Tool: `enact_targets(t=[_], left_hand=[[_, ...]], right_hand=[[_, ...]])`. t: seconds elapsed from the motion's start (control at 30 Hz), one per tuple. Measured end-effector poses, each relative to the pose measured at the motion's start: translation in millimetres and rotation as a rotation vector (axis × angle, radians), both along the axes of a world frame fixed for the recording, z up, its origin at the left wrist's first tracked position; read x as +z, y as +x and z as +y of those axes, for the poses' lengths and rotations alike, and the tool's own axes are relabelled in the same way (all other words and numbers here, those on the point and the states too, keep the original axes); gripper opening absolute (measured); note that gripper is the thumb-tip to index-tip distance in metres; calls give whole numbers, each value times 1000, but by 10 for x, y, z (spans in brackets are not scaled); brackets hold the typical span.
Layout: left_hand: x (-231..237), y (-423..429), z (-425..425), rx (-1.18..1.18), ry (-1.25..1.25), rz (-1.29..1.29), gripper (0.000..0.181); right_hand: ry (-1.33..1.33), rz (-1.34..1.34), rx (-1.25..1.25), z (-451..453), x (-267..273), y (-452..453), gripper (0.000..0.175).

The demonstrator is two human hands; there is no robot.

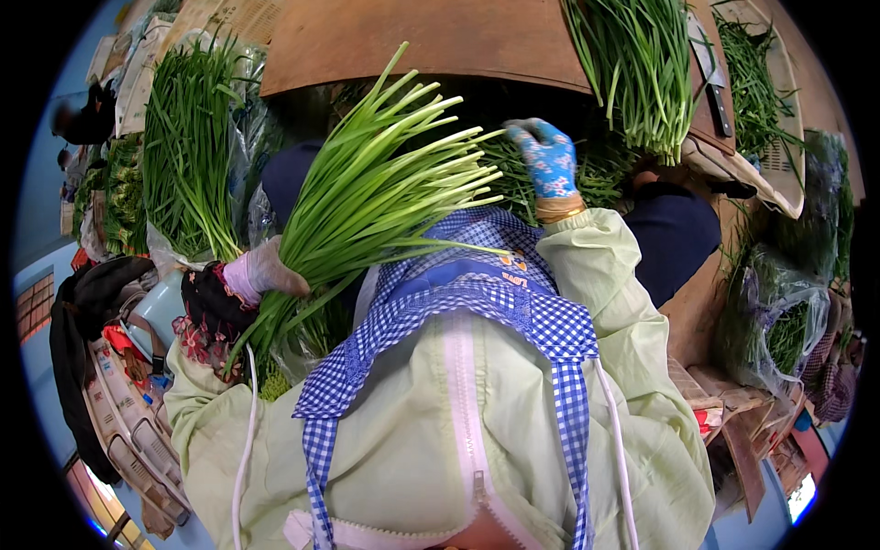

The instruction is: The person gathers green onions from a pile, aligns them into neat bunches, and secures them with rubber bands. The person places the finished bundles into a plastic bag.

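Observation:
A large loose bunch of garlic chives [385,172] slants across my lap, its pale cut ends fanned toward the right. Around its leafy lower part closes my left hand [268,271], in a greyish glove with a pink cuff. My right hand [546,155], in a blue floral glove, hovers just right of the pale stem ends. Its fingers are bent near one stem tip, and whether they pinch anything is unclear. Beneath that hand lie loose green leaves [509,172], partly in shadow.
A brown board [426,41] spans the front. More chives [646,82] lie at its right, beside a knife [711,75]. A crate [790,137] of leaf scraps stands farther right. Chives [189,151] fill the left side. A plastic bag [784,316] of greens sits right.

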State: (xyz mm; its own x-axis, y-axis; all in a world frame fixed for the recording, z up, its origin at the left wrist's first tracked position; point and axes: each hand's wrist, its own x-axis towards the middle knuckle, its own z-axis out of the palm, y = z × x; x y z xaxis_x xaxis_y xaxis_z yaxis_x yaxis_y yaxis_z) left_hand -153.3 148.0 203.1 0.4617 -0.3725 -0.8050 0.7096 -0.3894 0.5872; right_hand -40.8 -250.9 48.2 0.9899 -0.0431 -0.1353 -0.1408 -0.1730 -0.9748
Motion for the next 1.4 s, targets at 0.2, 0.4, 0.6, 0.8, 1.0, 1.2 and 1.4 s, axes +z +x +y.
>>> enact_targets(t=[0.2, 0.4, 0.6, 0.8, 1.0, 1.2, 1.4], left_hand=[[-186, -219, 365, 170, -363, 35, 75], [-574, -267, 731, -327, -110, -51, 60], [-695, -384, 719, -289, -299, -384, 42], [-897, -447, 615, -536, -117, -603, 43], [-943, -354, 628, -693, 57, -375, 43], [-954, -592, 375, -204, -219, -301, 38], [-905, -618, 206, -97, -271, -190, 39]], right_hand=[[-869, 385, -68, -681, -236, 147, 45], [-190, -51, 326, 129, 93, 259, 59], [86, 137, 559, 528, 317, 465, 26], [260, 100, 419, 141, 400, 315, 23], [508, 149, 558, 515, 388, 31, 29], [452, 172, 388, 452, 358, 11, 29], [479, 108, 465, 381, 487, 92, 27]])
